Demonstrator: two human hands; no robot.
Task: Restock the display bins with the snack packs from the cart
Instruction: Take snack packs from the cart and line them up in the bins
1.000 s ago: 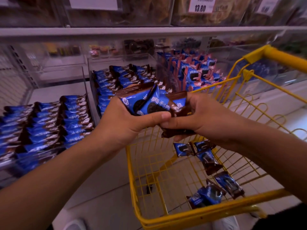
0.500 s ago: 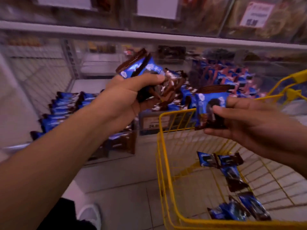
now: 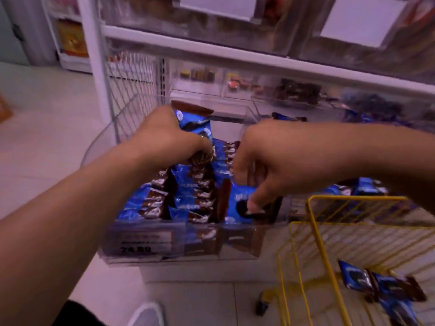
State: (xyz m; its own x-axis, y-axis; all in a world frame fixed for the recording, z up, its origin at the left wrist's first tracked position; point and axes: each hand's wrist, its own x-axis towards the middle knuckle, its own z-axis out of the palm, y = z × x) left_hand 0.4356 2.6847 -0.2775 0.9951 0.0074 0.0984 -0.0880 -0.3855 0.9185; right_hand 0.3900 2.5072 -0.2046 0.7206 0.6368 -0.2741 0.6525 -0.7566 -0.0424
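Left hand [image 3: 164, 135]: over the rear half of the clear display bin [image 3: 162, 251], fingers closed around a bunch of snack packs [image 3: 195, 128]; the bunch stands roughly upright, long axis running from the bin toward the shelf above, brown crimped end uppermost.
Right hand [image 3: 277, 158]: over the right front of the same bin, fingers pinching a single blue pack [image 3: 240, 203] from above; fingertips rest on its printed face.
Single blue pack: stands on edge at the front right corner of the bin, printed face toward the camera, long axis roughly level and running left to right along the front wall.
Stocked packs [image 3: 188, 194]: fill the bin in rows, standing on edge, stacked front to back; blur hides finer detail.
Price label [image 3: 141, 243]: on the bin's front wall, lower left.
Yellow cart [image 3: 315, 231]: just right of the bin, on the floor.
Loose packs [image 3: 376, 285]: lie flat on the cart bottom, lower right, pointing various ways.
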